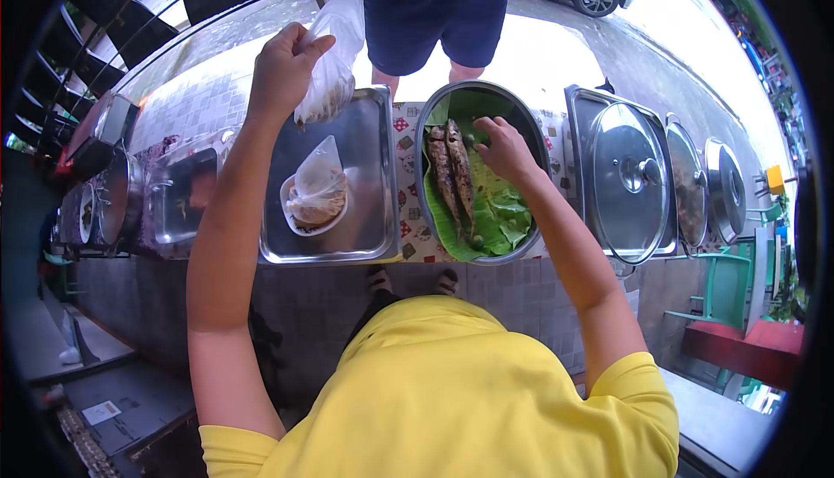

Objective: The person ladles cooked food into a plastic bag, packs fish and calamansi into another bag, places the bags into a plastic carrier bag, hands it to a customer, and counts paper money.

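Note:
My left hand point(285, 69) is raised above a metal tray point(369, 217), its fingers closed on the top of a clear plastic bag point(334, 61) with brownish food at its bottom. Below it in the tray, a second knotted plastic bag point(318, 187) of food sits in a white bowl point(300, 228). My right hand point(506, 149) reaches over an oval pan point(421, 165), thumb and fingers bent but apart. Two grilled fish point(452, 178) lie there on green banana leaf point(502, 209). Small green citrus fruits point(476, 242) lie beside the fish, one close to my fingertips.
A person in dark shorts point(434, 17) stands across the table. A lidded tray with a glass lid point(630, 174) and more covered pots point(725, 187) stand to the right. Other metal trays point(178, 204) are on the left. The patterned tablecloth point(411, 209) shows between pans.

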A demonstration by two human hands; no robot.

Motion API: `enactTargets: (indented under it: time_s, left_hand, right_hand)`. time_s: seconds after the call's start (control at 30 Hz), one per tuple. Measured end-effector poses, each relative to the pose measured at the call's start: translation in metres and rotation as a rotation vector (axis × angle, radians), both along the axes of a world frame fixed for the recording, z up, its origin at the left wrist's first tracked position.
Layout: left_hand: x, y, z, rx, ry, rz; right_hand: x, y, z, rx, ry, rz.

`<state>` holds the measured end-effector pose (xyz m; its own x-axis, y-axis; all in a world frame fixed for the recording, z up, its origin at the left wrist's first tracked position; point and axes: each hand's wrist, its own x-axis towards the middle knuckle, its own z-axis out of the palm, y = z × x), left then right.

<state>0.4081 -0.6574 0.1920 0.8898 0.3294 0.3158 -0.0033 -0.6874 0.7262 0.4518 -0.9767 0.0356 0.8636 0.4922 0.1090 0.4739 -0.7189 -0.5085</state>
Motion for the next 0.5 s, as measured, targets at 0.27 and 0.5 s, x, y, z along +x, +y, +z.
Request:
enactTargets:
  time_s: [0.27,0.5]
  left_hand:
    - [-0.019,-0.024,-0.033,-0.613,0.015,-0.199]
    - [-0.019,-0.040,-0.026,-1.257,0.030,-0.142]
  right_hand:
    - [0.013,0.001,-0.016,-0.059,0.193,-0.058]
    - [-0.009,0.010,0.092,1.036,0.891,-0.012]
